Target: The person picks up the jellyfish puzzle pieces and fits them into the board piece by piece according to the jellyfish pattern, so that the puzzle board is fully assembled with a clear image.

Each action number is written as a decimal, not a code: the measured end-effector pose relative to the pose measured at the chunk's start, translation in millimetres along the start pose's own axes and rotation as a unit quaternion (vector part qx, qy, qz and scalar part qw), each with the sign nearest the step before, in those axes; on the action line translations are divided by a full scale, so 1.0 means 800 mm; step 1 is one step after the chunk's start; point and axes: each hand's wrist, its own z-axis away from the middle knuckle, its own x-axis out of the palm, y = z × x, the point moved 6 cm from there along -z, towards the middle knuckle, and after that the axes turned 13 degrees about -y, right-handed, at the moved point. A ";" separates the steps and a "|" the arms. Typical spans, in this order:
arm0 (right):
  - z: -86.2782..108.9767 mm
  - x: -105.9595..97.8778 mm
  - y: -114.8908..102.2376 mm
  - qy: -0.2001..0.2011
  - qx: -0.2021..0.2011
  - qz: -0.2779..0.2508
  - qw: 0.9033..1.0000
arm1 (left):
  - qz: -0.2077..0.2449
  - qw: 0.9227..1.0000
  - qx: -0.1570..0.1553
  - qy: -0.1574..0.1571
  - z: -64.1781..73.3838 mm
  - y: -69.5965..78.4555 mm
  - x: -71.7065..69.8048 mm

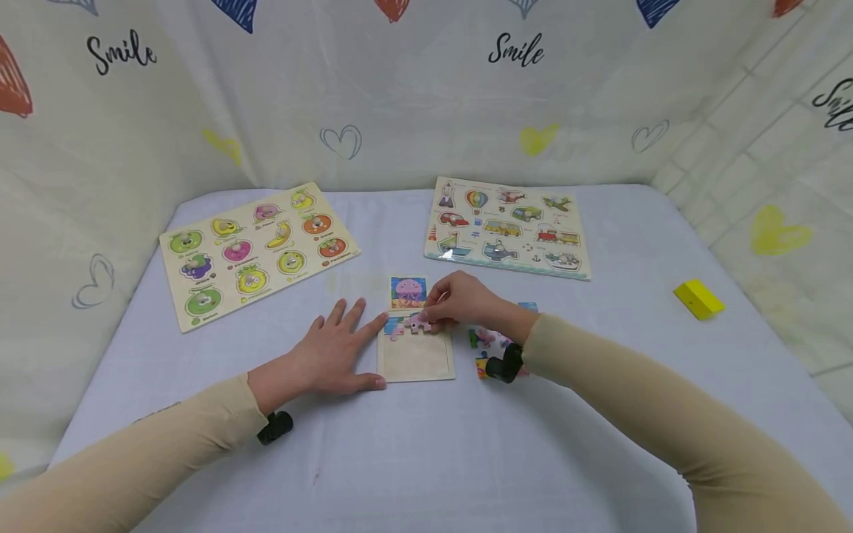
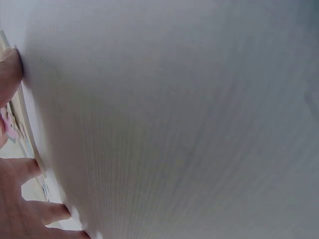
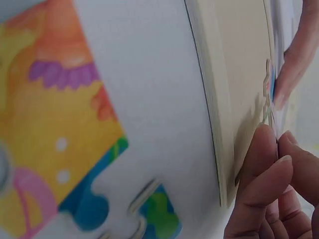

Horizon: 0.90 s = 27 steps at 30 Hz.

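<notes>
A small wooden puzzle tray [image 1: 416, 363] lies mid-table, with a pink jellyfish picture [image 1: 409, 292] right above it. My left hand [image 1: 333, 355] rests with fingers spread, its thumb and index finger at the tray's left edge. One blue-and-pink jigsaw piece [image 1: 393, 327] sits in the tray's upper left corner. Beside it my right hand [image 1: 463, 300] pinches a pink jigsaw piece [image 1: 416, 324] between thumb and fingers, over the tray's upper part. In the right wrist view, the pinched piece is nearly edge-on, close to the piece in the corner.
Several loose jigsaw pieces [image 1: 489, 339] lie right of the tray, partly hidden under my right wrist. A fruit puzzle board [image 1: 260, 255] is at the back left, a vehicle puzzle board [image 1: 509, 229] at the back right. A yellow block [image 1: 699, 299] lies near the right edge.
</notes>
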 end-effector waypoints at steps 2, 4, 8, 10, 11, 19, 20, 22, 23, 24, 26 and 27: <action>-0.002 0.003 -0.002 -0.001 0.007 0.000 1.000 | 0.000 1.000 -0.001 0.000 0.000 0.000 0.000; -0.004 0.007 -0.003 0.000 0.014 -0.002 1.000 | -0.001 1.000 -0.001 0.000 -0.001 -0.001 0.001; -0.007 0.011 -0.004 -0.002 0.021 -0.003 1.000 | -0.003 1.000 -0.003 0.001 -0.002 -0.001 0.001; -0.008 0.013 -0.005 -0.001 0.025 -0.003 1.000 | -0.003 1.000 -0.002 0.001 -0.002 -0.002 0.002; -0.009 0.013 -0.005 0.000 0.028 -0.002 1.000 | -0.003 1.000 -0.002 0.001 -0.002 -0.002 0.002; -0.008 0.014 -0.011 0.014 0.039 0.026 0.999 | -0.004 1.000 0.001 0.004 -0.001 -0.001 0.001; -0.008 0.014 -0.011 0.017 0.039 0.029 0.999 | -0.004 1.000 0.002 0.005 -0.001 -0.001 0.001; -0.006 0.013 -0.013 0.023 0.040 0.037 0.998 | -0.003 1.000 0.003 0.005 -0.001 -0.001 0.002; -0.006 0.013 -0.014 0.026 0.041 0.041 0.998 | -0.003 1.000 0.003 0.005 -0.001 -0.001 0.002; -0.005 0.013 -0.014 0.029 0.040 0.047 0.998 | -0.003 1.000 0.003 0.006 -0.001 -0.001 0.002; -0.004 0.013 -0.015 0.035 0.039 0.058 0.997 | -0.003 1.000 0.002 0.006 -0.001 -0.001 0.002; -0.003 0.013 -0.015 0.038 0.039 0.063 0.997 | -0.003 1.000 0.002 0.006 -0.001 -0.001 0.002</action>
